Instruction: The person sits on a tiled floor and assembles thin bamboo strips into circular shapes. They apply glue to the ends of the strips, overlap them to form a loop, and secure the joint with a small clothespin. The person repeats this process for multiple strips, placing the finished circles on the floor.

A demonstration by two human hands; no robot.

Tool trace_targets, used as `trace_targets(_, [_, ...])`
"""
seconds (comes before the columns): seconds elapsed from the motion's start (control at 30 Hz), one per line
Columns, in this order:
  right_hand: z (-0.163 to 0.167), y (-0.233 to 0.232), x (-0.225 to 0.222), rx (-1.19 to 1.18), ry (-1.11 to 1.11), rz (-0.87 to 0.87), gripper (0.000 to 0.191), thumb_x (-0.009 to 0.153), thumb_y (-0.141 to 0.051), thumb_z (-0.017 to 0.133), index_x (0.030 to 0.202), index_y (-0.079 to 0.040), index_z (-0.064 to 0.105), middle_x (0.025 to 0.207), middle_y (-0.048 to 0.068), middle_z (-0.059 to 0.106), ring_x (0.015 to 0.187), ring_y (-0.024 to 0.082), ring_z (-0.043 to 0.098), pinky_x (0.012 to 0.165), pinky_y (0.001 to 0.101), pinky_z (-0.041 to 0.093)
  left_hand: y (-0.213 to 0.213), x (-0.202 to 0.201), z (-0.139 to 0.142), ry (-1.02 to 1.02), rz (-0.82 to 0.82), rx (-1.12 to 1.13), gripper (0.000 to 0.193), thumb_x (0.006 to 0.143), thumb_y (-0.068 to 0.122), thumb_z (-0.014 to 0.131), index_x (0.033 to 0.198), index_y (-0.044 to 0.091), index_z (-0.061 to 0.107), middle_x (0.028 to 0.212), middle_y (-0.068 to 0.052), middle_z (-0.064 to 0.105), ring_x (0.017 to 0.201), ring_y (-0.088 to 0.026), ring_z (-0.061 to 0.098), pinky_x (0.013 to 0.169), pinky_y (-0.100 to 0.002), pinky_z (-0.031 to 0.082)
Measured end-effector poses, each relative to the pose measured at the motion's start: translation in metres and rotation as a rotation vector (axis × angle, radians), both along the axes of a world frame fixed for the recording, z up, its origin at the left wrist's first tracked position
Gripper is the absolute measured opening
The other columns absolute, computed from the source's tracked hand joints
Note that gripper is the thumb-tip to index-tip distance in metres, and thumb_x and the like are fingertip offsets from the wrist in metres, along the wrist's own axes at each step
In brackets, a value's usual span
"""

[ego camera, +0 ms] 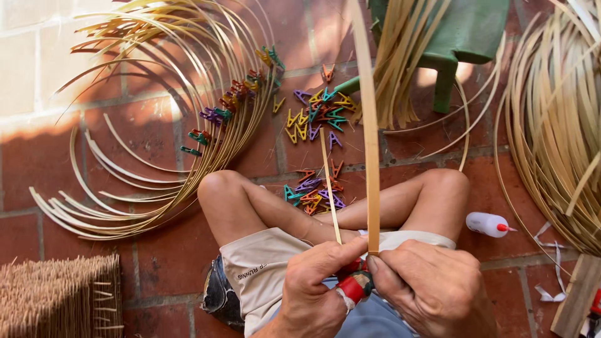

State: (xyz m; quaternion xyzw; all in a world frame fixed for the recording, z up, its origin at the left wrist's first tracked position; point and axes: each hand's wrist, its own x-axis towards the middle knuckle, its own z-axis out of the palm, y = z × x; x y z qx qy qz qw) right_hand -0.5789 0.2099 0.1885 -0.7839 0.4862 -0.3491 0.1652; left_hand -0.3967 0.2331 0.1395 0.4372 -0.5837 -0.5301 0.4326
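Observation:
My left hand [313, 288] and my right hand [432, 285] meet low in the head view, over my crossed legs. My right hand pinches the lower end of a long flat bamboo strip [369, 125] that rises to the top edge. My left hand holds a thinner bamboo sliver [329, 181] and grips a red-handled tool [354, 288] between both hands. The tool's tip is hidden by my fingers.
Bent bamboo hoops held by coloured clips [231, 100] lie at the left on the brick floor. Loose plastic clips [316, 116] are scattered ahead. A green stool [463, 37], bamboo strip bundles [557, 112], a glue bottle [488, 224] and a woven piece [59, 297] surround me.

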Motion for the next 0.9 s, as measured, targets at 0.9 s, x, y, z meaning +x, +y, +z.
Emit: trace_targets(0.9, [-0.07,0.021,0.048,-0.16,-0.266,-0.358,0.03,0.071,0.004,0.083,0.091,-0.004,0.062,0.069,0.009,0.066,0.062,0.019,0.07,0.062,0.0308,0.055,-0.02,0.004,-0.004,0.283,0.193,0.405,0.044,0.084,-0.001,0.078,0.128,-0.001,0.07,0.101,-0.003,0.075,0.092,-0.009,0.066,0.085,-0.025,0.057])
